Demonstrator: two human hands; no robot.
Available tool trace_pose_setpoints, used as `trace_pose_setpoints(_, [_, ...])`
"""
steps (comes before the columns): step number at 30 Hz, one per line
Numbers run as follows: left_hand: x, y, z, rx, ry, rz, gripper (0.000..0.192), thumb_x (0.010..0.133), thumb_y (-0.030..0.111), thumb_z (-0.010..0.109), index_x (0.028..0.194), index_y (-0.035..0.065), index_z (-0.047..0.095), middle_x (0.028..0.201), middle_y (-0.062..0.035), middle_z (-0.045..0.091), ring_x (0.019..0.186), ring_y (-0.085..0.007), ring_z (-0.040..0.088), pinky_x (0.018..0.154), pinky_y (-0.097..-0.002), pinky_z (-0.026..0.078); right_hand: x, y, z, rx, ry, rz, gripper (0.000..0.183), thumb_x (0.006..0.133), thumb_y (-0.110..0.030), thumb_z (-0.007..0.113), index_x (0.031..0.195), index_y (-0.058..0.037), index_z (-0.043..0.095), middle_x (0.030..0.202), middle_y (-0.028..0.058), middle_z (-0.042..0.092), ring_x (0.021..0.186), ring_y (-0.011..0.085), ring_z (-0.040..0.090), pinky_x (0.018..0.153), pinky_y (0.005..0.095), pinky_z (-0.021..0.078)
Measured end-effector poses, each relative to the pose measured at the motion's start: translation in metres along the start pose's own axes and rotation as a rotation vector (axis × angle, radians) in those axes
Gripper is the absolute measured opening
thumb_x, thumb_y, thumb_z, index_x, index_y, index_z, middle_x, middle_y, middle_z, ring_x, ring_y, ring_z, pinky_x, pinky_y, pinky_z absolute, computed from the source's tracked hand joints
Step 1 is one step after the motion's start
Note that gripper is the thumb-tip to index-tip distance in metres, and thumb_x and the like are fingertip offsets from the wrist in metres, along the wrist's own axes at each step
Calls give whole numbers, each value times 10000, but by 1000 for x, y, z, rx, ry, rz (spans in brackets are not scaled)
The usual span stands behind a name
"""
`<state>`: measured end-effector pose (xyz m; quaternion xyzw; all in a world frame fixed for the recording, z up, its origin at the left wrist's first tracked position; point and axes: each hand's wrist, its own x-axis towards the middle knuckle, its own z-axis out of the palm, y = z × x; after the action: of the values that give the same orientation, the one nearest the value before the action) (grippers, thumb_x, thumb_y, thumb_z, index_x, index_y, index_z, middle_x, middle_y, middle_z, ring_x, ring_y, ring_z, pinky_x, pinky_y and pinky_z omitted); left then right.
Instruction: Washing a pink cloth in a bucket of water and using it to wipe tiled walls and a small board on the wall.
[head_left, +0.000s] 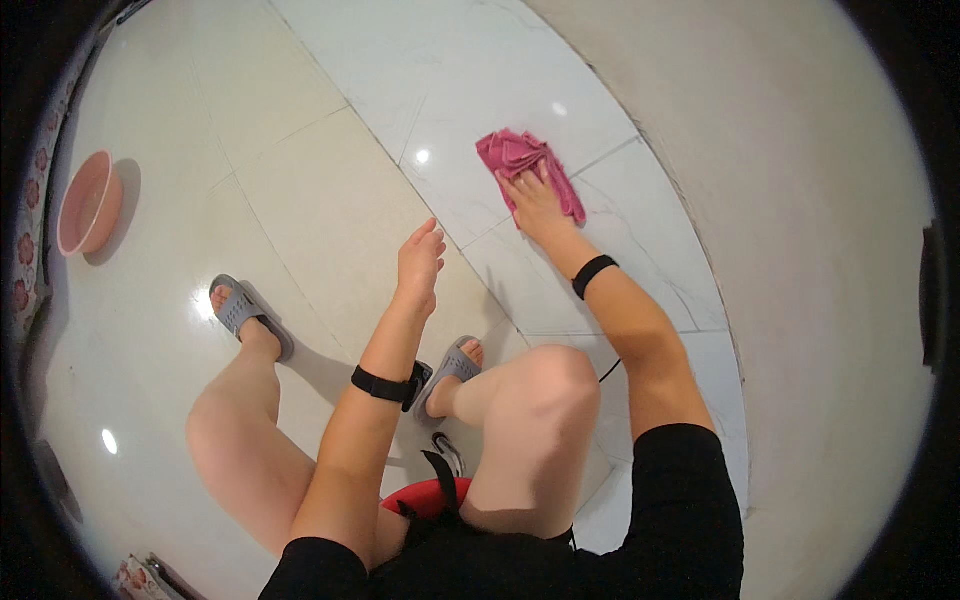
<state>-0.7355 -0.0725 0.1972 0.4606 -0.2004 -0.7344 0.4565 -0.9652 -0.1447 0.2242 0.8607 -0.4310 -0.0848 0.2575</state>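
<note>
My right hand (538, 199) lies over a bunched pink cloth (517, 152), its fingers spread and pressed into the folds. The cloth rests against white marble-patterned tiles (600, 262), seemingly the lower part of a wall. My left hand (422, 262) hangs in front of me over the beige floor tiles (322, 202). Nothing is in it, and its fingers are loosely curled with small gaps between them. Each wrist wears a black band.
A pink plastic basin (94, 206) stands on the floor at far left, beside flower-patterned fabric (30, 217). Plain wall (810, 262) borders the tiles on the right. Between my legs, under me, shows a red seat (426, 496). Grey slippers (244, 311) are on my feet.
</note>
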Motion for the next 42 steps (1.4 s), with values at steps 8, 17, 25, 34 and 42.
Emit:
trace_pose_setpoints(8, [46,23,2,72,-185,40,637,894,315,476,1454,99,261,1461,-174,299,1314,-311,339,1067,-426,287,-119,-36,32,121,-211,-160,545,790,-156,508,1314,-19,441,1215,100,540,1182,242,447,1130,497,140])
trace_pose_setpoints(17, [79,85,51,180,-447,255,640,944,451,403,1473,152,204,1537,-97,149,1402,-256,183,1102,-391,220,-29,45,-154,-210,26,300,663,688,-190,604,1328,-325,497,788,-28,590,740,188,527,969,544,289])
trace_pose_setpoints(25, [101,117,54,7,-441,145,701,921,576,358,1484,210,157,1537,-132,98,1368,-334,241,1094,-473,222,88,55,-95,114,49,-12,677,734,-175,594,1383,-151,403,1107,52,581,1091,212,482,1085,526,199])
trace_pose_setpoints(34, [90,171,60,100,-455,94,725,915,593,354,1486,201,141,1538,-130,94,1366,-348,239,1094,-476,224,0,84,-149,230,-283,-87,524,771,-154,532,1286,-69,493,1041,59,584,1041,215,511,1119,490,193])
trace_pose_setpoints(42, [63,199,79,254,-494,133,750,902,594,379,1488,200,126,1538,-136,91,1369,-369,226,1089,-465,230,20,105,-185,-84,-272,-3,617,810,-208,547,1399,-172,365,978,-26,581,1021,155,503,1095,458,221])
